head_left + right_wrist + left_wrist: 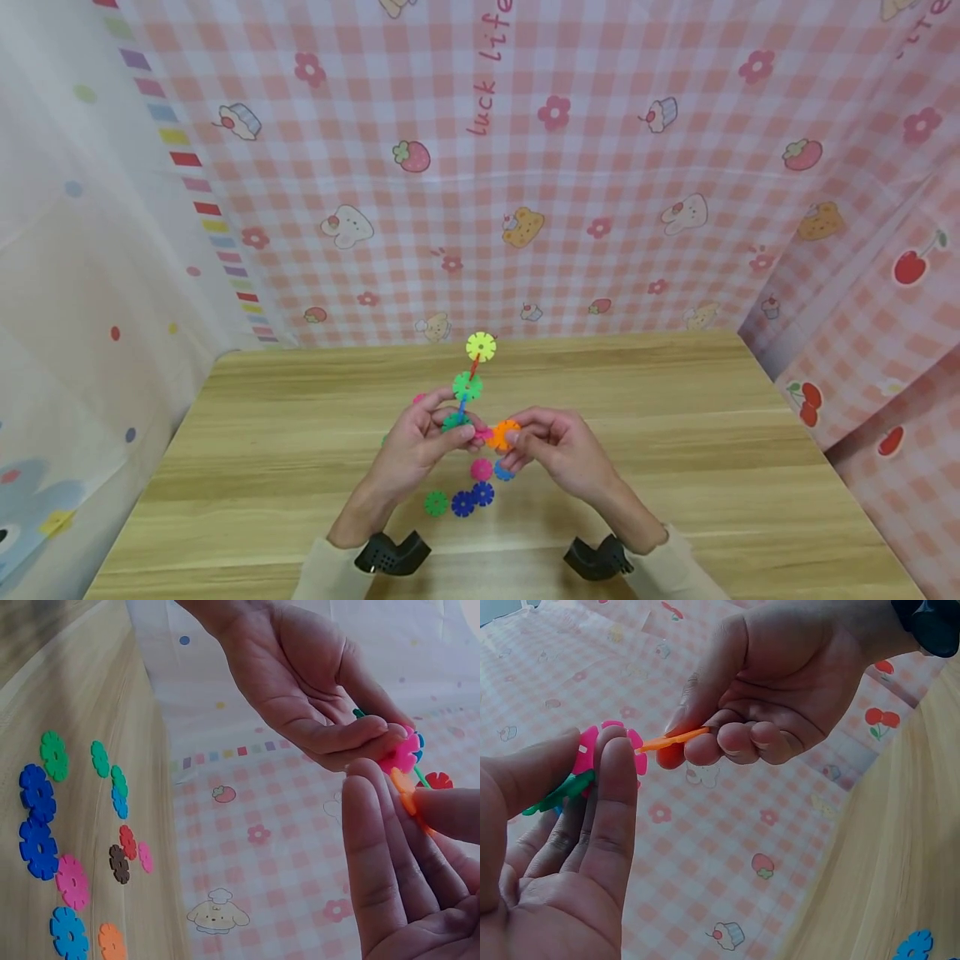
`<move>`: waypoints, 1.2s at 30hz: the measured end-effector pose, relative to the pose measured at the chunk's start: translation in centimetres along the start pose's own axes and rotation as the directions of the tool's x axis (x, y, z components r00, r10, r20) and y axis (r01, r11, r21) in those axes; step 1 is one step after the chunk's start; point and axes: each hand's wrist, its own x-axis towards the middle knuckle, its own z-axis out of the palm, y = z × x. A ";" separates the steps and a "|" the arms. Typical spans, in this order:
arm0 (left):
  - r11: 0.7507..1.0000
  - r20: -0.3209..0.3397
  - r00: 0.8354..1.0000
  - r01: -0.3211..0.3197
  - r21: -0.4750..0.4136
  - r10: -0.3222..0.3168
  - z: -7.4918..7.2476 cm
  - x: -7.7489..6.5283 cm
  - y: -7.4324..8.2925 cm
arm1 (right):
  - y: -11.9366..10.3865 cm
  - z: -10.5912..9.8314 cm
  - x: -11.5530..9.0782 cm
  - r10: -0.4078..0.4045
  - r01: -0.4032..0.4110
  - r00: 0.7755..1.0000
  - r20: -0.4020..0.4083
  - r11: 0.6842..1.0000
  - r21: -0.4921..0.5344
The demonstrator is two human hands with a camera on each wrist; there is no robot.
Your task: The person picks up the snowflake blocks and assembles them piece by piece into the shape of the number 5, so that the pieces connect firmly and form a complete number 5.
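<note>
My left hand (416, 446) pinches the lower end of a chain of interlocking snowflake discs, at a pink disc (587, 750) and a green disc (561, 792). From there the chain rises through a blue disc (462, 407), another green disc (467, 387) and a red one seen edge-on to a yellow disc (481, 347) at the top. My right hand (566, 446) pinches an orange snowflake disc (504, 436) between thumb and fingers. In the left wrist view the orange disc's edge meets the pink disc's edge; how deep the slots engage cannot be told.
Loose discs lie on the wooden table (675, 467) below the hands: a green disc (436, 503), dark blue discs (462, 503), a pink disc (482, 470). The right wrist view shows more, including a brown disc (119, 864). A checked cloth (600, 167) hangs behind the table.
</note>
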 end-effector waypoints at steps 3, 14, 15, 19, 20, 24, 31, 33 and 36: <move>1.000 -0.001 1.000 0.001 0.007 -0.001 0.0 0.0 -0.1 | -0.1 0.1 0.0 -0.016 0.016 1.000 -0.012 1.000 0.011; 0.998 -0.057 0.996 0.067 -0.004 -0.067 0.3 0.2 -0.4 | 0.0 0.5 0.2 -0.024 0.024 0.999 -0.037 1.000 -0.012; 0.997 -0.063 0.995 0.074 -0.013 -0.075 0.4 0.2 -0.4 | 0.0 0.5 0.2 -0.024 0.024 0.999 -0.036 1.000 -0.011; 0.992 -0.078 0.991 0.102 -0.070 -0.107 0.4 0.1 -0.4 | 0.0 0.5 0.2 -0.034 0.034 0.999 -0.024 0.999 -0.007; 0.990 -0.081 0.990 0.106 -0.090 -0.113 0.4 0.1 -0.4 | 0.0 0.5 0.2 -0.038 0.037 0.999 -0.023 0.999 -0.008; 0.983 -0.088 0.990 0.100 -0.157 -0.115 0.6 0.1 -0.5 | 0.1 0.5 0.3 -0.056 0.056 0.998 -0.025 0.998 -0.012; 0.981 -0.109 0.990 0.074 -0.178 -0.094 0.7 0.2 -0.6 | 0.4 0.8 0.3 -0.076 0.076 0.997 -0.033 0.997 -0.011; 0.981 -0.113 0.989 0.071 -0.179 -0.092 0.7 0.2 -0.7 | 0.4 0.8 0.3 -0.073 0.072 0.997 -0.032 0.997 -0.022; 0.981 -0.110 0.990 0.066 -0.184 -0.087 0.7 0.2 -0.7 | 0.4 0.8 0.3 -0.066 0.065 0.998 -0.020 0.997 -0.032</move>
